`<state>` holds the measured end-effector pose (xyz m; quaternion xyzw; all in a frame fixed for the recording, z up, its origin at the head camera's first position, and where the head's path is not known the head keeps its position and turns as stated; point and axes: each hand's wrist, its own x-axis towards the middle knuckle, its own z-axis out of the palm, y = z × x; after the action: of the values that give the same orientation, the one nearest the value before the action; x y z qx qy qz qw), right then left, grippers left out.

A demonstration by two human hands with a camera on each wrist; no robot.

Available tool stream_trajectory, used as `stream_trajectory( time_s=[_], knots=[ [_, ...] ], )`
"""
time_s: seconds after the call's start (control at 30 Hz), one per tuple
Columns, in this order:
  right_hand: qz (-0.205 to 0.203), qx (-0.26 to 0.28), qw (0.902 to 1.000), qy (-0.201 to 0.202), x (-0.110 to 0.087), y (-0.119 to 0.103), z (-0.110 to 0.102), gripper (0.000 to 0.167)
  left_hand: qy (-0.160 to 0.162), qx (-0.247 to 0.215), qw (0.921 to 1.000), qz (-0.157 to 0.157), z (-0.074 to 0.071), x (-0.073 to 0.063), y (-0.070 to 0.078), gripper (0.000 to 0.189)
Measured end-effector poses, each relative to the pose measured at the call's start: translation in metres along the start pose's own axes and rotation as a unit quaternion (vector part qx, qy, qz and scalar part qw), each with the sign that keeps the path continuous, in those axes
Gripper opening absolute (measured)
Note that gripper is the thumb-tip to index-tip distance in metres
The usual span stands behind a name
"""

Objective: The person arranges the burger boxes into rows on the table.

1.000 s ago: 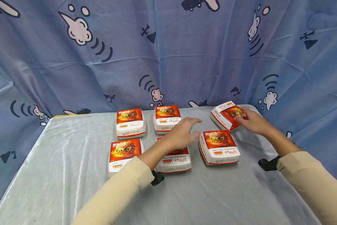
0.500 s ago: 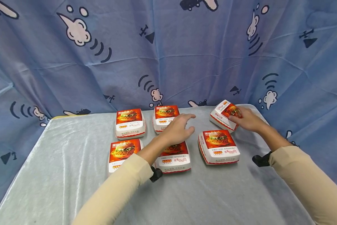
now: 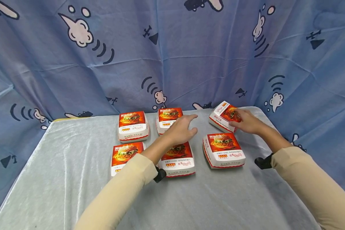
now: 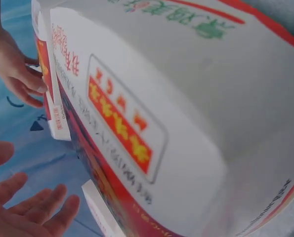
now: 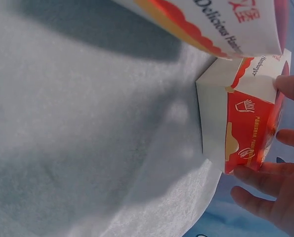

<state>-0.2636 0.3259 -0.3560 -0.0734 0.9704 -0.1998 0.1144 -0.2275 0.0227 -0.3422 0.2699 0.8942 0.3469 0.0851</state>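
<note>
Several red-and-white cardboard hamburger boxes lie in two rows. My right hand (image 3: pixel 248 121) grips the back right hamburger box (image 3: pixel 221 114) from its right side. That box sits at an angle, turned differently from the others. In the right wrist view, the thumb and fingertips (image 5: pixel 258 180) lie against opposite sides of the same box (image 5: pixel 250 123). My left hand (image 3: pixel 179 129) hovers over the middle column, holding nothing, its fingers loosely spread. Beneath it are the back middle box (image 3: pixel 168 115) and the front middle box (image 3: pixel 179 163), both partly hidden.
Just in front of the gripped box stands the front right box (image 3: pixel 224 150). The back left box (image 3: pixel 133 126) and front left box (image 3: pixel 125 155) stand on the left, the latter partly behind the left sleeve. Pale velvety cloth covers the table (image 3: pixel 60 166); a blue patterned curtain (image 3: pixel 189 80) hangs behind.
The back right box has slid left and turned slightly, with my right hand moving along with it. My left hand has drifted a little left and stays raised.
</note>
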Motion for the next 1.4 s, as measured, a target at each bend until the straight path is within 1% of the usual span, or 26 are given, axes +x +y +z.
stream_trajectory(
  time_s=[0.17,0.4,0.47,0.63,0.7,0.9,1.0,1.17,1.27,1.4],
  knots=[
    [-0.011,-0.006,0.9999,-0.001,0.003,-0.003,0.003,0.077,-0.003,0.002,1.0,-0.008,-0.001,0.003,0.0,0.054],
    [-0.022,-0.012,0.9997,-0.006,0.005,-0.009,0.004,0.077,-0.013,0.009,0.9999,-0.006,-0.003,0.008,0.001,0.055],
    [-0.024,-0.011,0.9996,-0.008,0.004,-0.011,0.004,0.077,-0.024,0.009,0.9996,-0.011,-0.003,0.01,0.001,0.056],
    [-0.03,-0.007,0.9995,-0.01,0.005,-0.015,0.006,0.076,-0.066,0.008,0.9974,-0.028,-0.001,0.014,0.003,0.06],
    [-0.031,-0.006,0.9994,-0.011,0.006,-0.017,0.007,0.075,-0.075,0.008,0.9966,-0.033,-0.001,0.016,0.003,0.061],
    [-0.038,-0.006,0.9991,-0.019,0.006,-0.024,0.009,0.074,-0.078,0.006,0.9964,-0.034,0.001,0.02,0.005,0.062],
    [-0.035,-0.008,0.9991,-0.023,0.005,-0.027,0.01,0.076,-0.08,0.007,0.9964,-0.029,0.001,0.022,0.005,0.063],
    [-0.029,-0.007,0.9991,-0.03,0.005,-0.033,0.013,0.078,-0.082,0.01,0.996,-0.033,0.002,0.024,0.005,0.065],
    [-0.03,-0.009,0.999,-0.033,0.005,-0.035,0.015,0.078,-0.086,0.013,0.9955,-0.038,0.003,0.025,0.006,0.065],
    [-0.035,-0.011,0.9986,-0.039,0.005,-0.039,0.017,0.079,-0.095,0.019,0.9934,-0.061,0.004,0.024,0.006,0.066]
  ],
)
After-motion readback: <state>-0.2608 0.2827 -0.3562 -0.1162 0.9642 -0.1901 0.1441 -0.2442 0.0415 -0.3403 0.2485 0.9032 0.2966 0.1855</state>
